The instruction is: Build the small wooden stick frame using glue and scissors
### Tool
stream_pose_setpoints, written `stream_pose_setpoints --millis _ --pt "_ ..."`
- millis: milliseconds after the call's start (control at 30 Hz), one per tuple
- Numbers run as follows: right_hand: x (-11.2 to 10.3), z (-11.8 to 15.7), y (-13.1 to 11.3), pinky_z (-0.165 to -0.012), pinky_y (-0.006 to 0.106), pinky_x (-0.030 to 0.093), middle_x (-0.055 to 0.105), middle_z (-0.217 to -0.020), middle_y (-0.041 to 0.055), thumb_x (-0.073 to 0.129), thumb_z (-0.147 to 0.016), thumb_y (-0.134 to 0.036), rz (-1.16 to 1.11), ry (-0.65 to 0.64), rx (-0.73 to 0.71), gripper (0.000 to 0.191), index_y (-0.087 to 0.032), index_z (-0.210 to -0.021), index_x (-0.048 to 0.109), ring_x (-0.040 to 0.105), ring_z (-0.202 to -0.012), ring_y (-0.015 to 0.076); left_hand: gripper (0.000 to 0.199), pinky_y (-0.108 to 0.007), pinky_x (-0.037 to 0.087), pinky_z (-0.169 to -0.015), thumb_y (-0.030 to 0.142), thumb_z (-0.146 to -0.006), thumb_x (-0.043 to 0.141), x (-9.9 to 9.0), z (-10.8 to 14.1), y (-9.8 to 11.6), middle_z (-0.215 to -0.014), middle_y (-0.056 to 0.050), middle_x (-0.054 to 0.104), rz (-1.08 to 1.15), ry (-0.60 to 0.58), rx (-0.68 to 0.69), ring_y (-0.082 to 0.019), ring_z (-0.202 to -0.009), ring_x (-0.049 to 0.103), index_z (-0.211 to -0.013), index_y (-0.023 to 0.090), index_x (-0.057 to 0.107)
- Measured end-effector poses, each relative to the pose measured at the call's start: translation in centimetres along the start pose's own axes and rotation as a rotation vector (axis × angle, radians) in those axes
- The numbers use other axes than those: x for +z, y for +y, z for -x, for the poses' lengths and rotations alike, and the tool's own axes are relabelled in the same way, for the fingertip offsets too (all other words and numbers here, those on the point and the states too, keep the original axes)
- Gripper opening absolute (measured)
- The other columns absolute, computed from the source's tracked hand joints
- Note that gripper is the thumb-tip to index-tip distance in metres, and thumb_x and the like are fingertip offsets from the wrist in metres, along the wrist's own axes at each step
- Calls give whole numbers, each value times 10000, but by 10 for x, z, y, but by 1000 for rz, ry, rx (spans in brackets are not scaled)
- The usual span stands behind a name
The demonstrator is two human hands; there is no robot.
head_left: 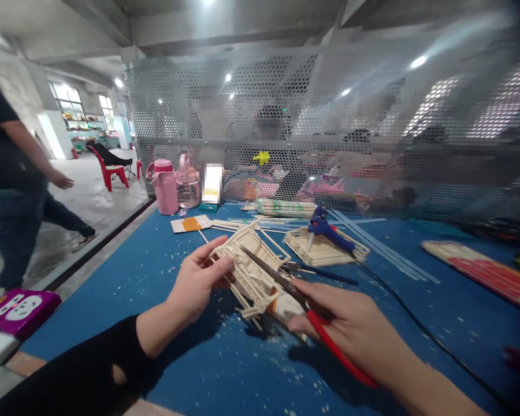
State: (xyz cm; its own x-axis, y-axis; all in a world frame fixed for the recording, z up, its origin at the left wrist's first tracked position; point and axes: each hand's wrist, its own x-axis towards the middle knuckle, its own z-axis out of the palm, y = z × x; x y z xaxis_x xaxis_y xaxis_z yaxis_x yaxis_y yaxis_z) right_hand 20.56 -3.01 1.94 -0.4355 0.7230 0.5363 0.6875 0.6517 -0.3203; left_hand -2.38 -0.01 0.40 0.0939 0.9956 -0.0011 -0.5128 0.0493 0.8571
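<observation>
My left hand (197, 277) is closed on the left end of a small frame of thin wooden sticks (247, 268), held tilted over the blue table. A pair of scissors or pliers with red handles (335, 349) is gripped in my right hand (346, 320). Its long dark jaws (266, 267) reach across the stick frame; whether they touch it I cannot tell. Below the frame, a round whitish piece (286, 306) is partly hidden by the tool. Just behind my right hand lies another dark tool (320, 271).
A blue glue gun (329, 231) rests on a flat stick panel (301, 245), its cable running right. Behind are stick bundles (286, 207), a pink flask (165, 188) and a perforated screen (242, 104). Clear glue sticks (390, 251) lie right. A person (15, 173) walks at left.
</observation>
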Motion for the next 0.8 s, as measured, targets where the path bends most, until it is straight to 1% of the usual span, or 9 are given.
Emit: stream_pose_setpoints --millis 100,233,333,500,667,800 --pt "3 -1 0 -628 290 596 762 -897 107 545 -795 -664 -26 -7 62 575 -175 -1016 752 733 -737 246 618 -229 537 -561 402 -516 894 -1 -2 -1 -818 -19 699 -20 -12 18 -99 -616 621 -1064 197 694" --pt "5 -3 1 -538 267 564 760 -790 65 583 -803 -559 -73 4 197 430 -187 -945 747 712 -649 225 541 -214 524 -553 402 -553 877 -3 -4 -2 -793 -8 686 -37 -24 55 -86 -593 605 -1027 201 709" --pt "2 -4 1 -490 270 538 746 -747 55 612 -773 -527 -117 -50 207 381 -186 -911 711 691 -613 221 519 -205 519 -548 388 -557 877 -4 -4 -2 -802 -8 687 -22 -25 48 -84 -602 607 -1014 206 713" --pt "-2 -3 1 -586 340 576 747 -904 94 684 -689 -581 -140 -95 205 485 -186 -971 696 705 -718 266 519 -205 524 -550 378 -532 890 -4 -4 0 -806 -8 686 -8 -36 27 -88 -610 612 -991 209 719" --pt "-1 -3 0 -679 378 587 748 -931 114 635 -691 -681 -136 -101 200 568 -188 -957 723 709 -811 299 507 -207 522 -548 394 -547 881 -4 -3 1 -756 3 679 -35 -64 26 -84 -577 603 -994 221 715" --pt "0 -4 -1 -656 362 587 744 -933 118 599 -706 -708 -104 -118 192 602 -181 -973 714 712 -798 287 513 -223 525 -560 398 -538 884 -5 -4 0 -740 5 676 -44 -83 26 -88 -572 599 -988 221 714"
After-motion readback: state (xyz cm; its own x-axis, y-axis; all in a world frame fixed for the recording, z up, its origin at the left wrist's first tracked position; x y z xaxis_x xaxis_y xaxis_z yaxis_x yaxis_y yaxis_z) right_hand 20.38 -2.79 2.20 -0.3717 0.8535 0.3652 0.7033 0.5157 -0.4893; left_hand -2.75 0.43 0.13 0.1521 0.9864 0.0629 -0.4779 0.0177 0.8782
